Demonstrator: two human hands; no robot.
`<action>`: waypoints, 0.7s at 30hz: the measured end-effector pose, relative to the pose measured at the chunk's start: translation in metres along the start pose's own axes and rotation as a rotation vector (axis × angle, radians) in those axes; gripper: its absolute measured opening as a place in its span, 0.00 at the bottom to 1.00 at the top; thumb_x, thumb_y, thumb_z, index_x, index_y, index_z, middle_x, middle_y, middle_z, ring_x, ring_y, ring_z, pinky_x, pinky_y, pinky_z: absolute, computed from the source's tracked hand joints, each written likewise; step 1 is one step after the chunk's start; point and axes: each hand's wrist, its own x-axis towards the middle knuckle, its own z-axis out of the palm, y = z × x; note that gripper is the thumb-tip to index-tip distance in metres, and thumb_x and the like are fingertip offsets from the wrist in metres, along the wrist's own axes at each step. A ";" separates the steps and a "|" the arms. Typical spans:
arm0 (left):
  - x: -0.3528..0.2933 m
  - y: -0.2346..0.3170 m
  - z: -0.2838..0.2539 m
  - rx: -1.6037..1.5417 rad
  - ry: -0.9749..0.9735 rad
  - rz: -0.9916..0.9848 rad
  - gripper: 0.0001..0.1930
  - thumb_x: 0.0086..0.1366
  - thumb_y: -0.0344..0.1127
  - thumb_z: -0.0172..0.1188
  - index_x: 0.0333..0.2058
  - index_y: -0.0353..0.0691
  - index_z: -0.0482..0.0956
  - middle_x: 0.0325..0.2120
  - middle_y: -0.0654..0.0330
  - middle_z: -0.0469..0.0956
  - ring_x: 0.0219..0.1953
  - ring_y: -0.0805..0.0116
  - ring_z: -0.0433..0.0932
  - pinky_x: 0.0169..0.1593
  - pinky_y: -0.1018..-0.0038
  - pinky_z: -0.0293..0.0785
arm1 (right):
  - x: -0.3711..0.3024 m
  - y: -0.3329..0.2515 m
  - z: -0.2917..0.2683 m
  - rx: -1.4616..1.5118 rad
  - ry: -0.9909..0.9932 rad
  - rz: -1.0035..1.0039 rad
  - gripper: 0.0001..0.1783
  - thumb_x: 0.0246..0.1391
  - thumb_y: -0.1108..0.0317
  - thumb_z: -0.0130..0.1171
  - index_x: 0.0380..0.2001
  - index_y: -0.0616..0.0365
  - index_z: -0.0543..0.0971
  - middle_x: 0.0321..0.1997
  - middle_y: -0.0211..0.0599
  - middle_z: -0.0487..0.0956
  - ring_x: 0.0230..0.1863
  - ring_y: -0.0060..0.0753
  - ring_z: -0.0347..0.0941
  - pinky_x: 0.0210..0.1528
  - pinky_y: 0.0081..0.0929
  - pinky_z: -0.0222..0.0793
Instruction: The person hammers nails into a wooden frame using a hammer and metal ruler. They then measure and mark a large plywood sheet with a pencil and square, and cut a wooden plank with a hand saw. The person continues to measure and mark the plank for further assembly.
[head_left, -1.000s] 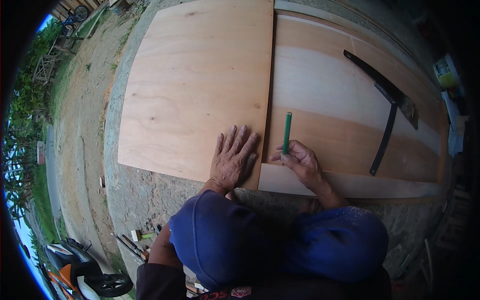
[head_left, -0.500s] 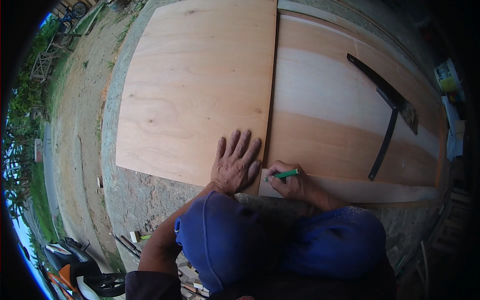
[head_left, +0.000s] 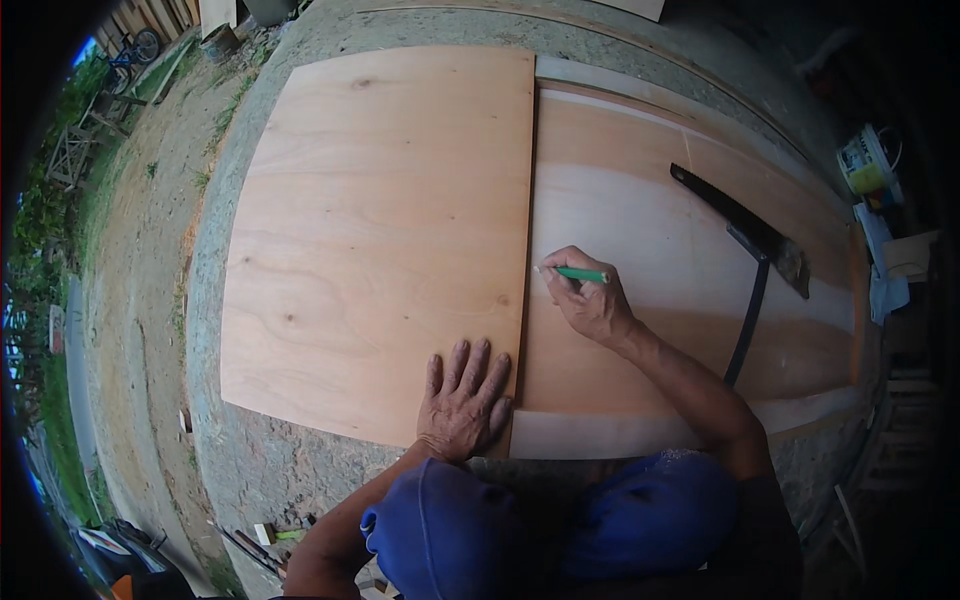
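My left hand (head_left: 463,398) lies flat with fingers spread on the near right corner of a plywood sheet (head_left: 370,230). That sheet rests over part of a larger wooden panel (head_left: 640,350), which shows to its right with pale strips along its edges. A green pencil (head_left: 583,274) is pinched in my right hand (head_left: 592,300), held just above the panel, close to the sheet's right edge. Whether its tip touches the wood I cannot tell. To the right lie a handsaw (head_left: 735,222) and a dark metal try square (head_left: 752,315) on the panel, the square partly behind my right forearm.
Rough concrete (head_left: 290,455) surrounds the panels. A white and yellow bucket (head_left: 868,162) stands at the far right. Beyond the slab on the left runs a dirt strip (head_left: 140,290); a motorcycle (head_left: 125,550) is at the lower left. My blue-clad knees (head_left: 450,530) are close to the near edge.
My right hand has moved away from me along the sheet's edge with the pencil, from the near pale strip. My left hand keeps its place on the sheet; the view has shifted.
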 end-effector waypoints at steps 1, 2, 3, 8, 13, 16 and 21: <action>0.000 0.000 -0.002 -0.009 -0.019 -0.011 0.31 0.65 0.51 0.56 0.65 0.51 0.68 0.69 0.47 0.61 0.71 0.42 0.57 0.70 0.37 0.48 | 0.031 0.004 -0.009 0.011 0.042 0.030 0.05 0.61 0.71 0.59 0.39 0.59 0.78 0.25 0.37 0.78 0.28 0.30 0.77 0.33 0.29 0.73; 0.000 0.001 -0.002 -0.023 -0.039 -0.022 0.31 0.65 0.51 0.56 0.65 0.51 0.68 0.69 0.47 0.61 0.72 0.42 0.56 0.70 0.37 0.47 | 0.064 0.010 -0.020 0.020 0.082 0.063 0.05 0.61 0.70 0.59 0.39 0.59 0.78 0.25 0.35 0.78 0.29 0.29 0.76 0.33 0.28 0.73; 0.003 0.003 -0.004 -0.035 -0.060 -0.018 0.30 0.66 0.51 0.55 0.66 0.50 0.68 0.69 0.47 0.60 0.72 0.42 0.55 0.70 0.37 0.46 | 0.098 0.028 -0.035 -0.020 0.129 0.036 0.07 0.62 0.67 0.58 0.39 0.58 0.79 0.25 0.36 0.78 0.29 0.30 0.77 0.35 0.28 0.73; 0.004 0.002 -0.006 -0.037 -0.194 -0.038 0.32 0.70 0.54 0.51 0.70 0.54 0.60 0.72 0.50 0.55 0.74 0.45 0.51 0.72 0.37 0.43 | 0.240 0.065 -0.078 -0.175 0.408 -0.057 0.15 0.59 0.59 0.57 0.43 0.57 0.81 0.33 0.47 0.84 0.37 0.43 0.81 0.44 0.36 0.76; 0.004 -0.001 -0.008 -0.024 -0.261 -0.040 0.33 0.71 0.55 0.50 0.71 0.55 0.58 0.72 0.52 0.54 0.74 0.46 0.50 0.72 0.37 0.43 | 0.300 0.078 -0.081 -0.311 0.461 -0.061 0.14 0.54 0.60 0.60 0.40 0.57 0.83 0.38 0.49 0.85 0.42 0.51 0.82 0.46 0.40 0.76; 0.004 -0.003 -0.010 -0.025 -0.301 -0.061 0.33 0.71 0.56 0.50 0.71 0.55 0.58 0.73 0.52 0.53 0.75 0.47 0.50 0.72 0.37 0.43 | 0.314 0.074 -0.072 -0.336 0.361 -0.010 0.13 0.53 0.61 0.60 0.38 0.56 0.83 0.38 0.49 0.85 0.43 0.52 0.82 0.47 0.41 0.76; 0.007 -0.002 -0.011 -0.159 -0.254 -0.085 0.31 0.69 0.54 0.51 0.69 0.53 0.63 0.71 0.48 0.57 0.73 0.42 0.52 0.71 0.35 0.42 | 0.326 0.088 -0.070 -0.387 0.372 -0.020 0.13 0.53 0.61 0.60 0.38 0.54 0.83 0.37 0.49 0.85 0.42 0.53 0.82 0.46 0.42 0.76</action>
